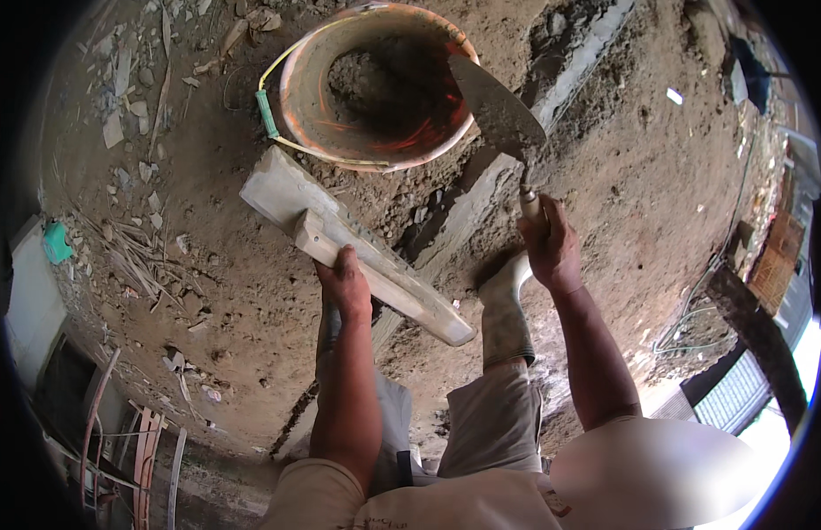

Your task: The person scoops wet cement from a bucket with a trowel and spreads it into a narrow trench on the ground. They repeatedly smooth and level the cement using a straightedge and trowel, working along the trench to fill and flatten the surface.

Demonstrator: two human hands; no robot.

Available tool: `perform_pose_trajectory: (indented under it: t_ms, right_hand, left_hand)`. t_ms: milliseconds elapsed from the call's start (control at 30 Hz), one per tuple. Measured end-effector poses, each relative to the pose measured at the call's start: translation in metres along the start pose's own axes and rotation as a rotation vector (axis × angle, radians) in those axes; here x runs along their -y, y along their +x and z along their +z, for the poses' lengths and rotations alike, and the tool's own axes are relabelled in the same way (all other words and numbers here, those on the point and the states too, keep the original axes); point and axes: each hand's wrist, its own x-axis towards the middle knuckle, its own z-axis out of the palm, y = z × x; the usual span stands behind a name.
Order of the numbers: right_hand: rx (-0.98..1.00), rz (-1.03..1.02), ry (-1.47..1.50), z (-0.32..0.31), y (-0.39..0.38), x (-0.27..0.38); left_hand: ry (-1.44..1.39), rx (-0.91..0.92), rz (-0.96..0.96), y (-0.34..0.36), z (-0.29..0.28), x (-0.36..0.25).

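Observation:
My left hand (pixel 344 287) is closed around the handle of a long wooden float (pixel 384 278), a pale board smeared with grey, which slants from upper left to lower right. My right hand (pixel 552 243) grips the wooden handle of a pointing trowel (pixel 501 110). The trowel's broad grey blade points up and left, its tip overlapping the right rim of an orange bucket (pixel 307 106) in this view; whether they touch I cannot tell. Dark grey wet mix (pixel 362 84) lies in the bucket. Its yellow wire handle with a green grip (pixel 267 115) hangs at the left.
A narrow grey masonry strip (pixel 470 208) runs diagonally across the dirt ground, and another length (pixel 587 62) continues beyond the trowel. Rubble and sticks (pixel 136 256) litter the left. A dark beam (pixel 759 340) leans at right. My boot (pixel 506 314) stands beside the strip.

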Motion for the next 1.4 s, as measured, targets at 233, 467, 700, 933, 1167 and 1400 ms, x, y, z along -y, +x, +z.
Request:
perform_pose_trajectory:
  t_ms: [233,467,700,933,1167,1400]
  right_hand:
    - [0.46,-0.246,-0.657,0.024,0.191,0.101]
    - [0.687,-0.191,-0.905,0.08,0.233,0.105]
    - [0.875,-0.227,-0.978,0.089,0.245,0.103]
    - [0.859,-0.064,-0.285,0.094,0.232,0.038]
    - [0.961,0.325,0.053,0.069,0.176,0.064]
    - [0.652,0.218,0.527,0.07,0.089,0.029]
  left_hand:
    - [0.064,-0.027,0.038,0.015,-0.017,-0.007]
    - [0.053,-0.052,0.009,0.029,-0.022,-0.022]
    - [-0.024,-0.069,0.018,0.045,-0.032,-0.051]
    - [0.016,-0.025,0.033,0.056,-0.024,-0.079]
    - [0.095,-0.039,0.038,0.049,-0.04,-0.053]
    - [-0.012,-0.02,0.045,0.023,-0.021,-0.048]
